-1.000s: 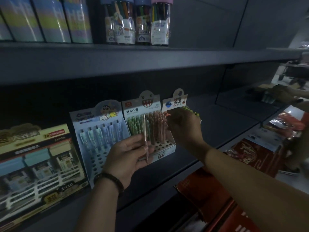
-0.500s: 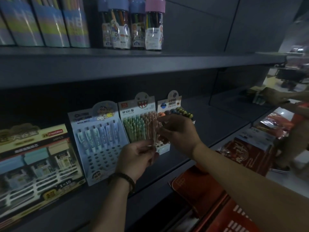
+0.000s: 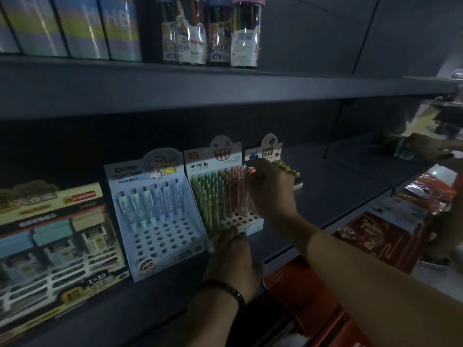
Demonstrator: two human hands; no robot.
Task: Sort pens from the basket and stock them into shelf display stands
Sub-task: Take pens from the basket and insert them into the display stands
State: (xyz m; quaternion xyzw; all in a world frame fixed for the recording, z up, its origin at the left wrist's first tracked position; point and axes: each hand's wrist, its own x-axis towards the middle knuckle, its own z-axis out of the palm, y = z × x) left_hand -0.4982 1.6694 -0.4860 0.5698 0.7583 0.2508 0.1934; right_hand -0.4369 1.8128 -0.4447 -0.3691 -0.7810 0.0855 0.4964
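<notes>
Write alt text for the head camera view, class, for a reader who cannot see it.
Two bare hands work at a pen display stand on a dim shop shelf: the right hand reaches among its pens, and the left hand is at its front edge.

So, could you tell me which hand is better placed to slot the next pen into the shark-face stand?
Probably the right hand: it is up at the pens in the shark-face stand, while the left hand braces the stand's front edge.

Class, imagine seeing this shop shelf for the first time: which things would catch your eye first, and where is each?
Two bare hands meet at the monster-faced pen stand mid-shelf: the right hand among its orange pens, the left hand at its front edge. Just left, the pale blue cartoon stand holds one back row of pens above empty holes. On the shelf above stand clear tubs of coloured pens.
</notes>
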